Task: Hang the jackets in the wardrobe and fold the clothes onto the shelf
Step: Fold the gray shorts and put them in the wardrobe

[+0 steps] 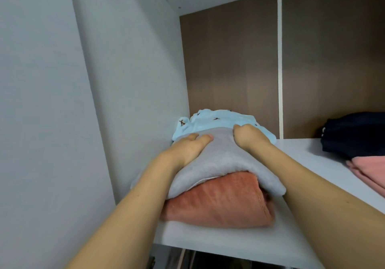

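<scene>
A folded grey garment point(220, 164) lies on top of a folded orange-red one point(218, 204) at the left end of the white shelf point(218, 241). Behind the pile sits a light blue patterned garment point(216, 119). My left hand point(187, 148) rests flat on the grey garment's left side, fingers straight. On its far right corner, my right hand point(249, 136) has its fingers curled into the grey fabric.
The wardrobe's grey side wall point(129, 101) stands close on the left, the brown back panel point(233, 64) behind. Further right on the shelf lie a dark navy garment point(354, 133) and a pink folded one point(370, 170). A white vertical strip point(280, 70) divides the back.
</scene>
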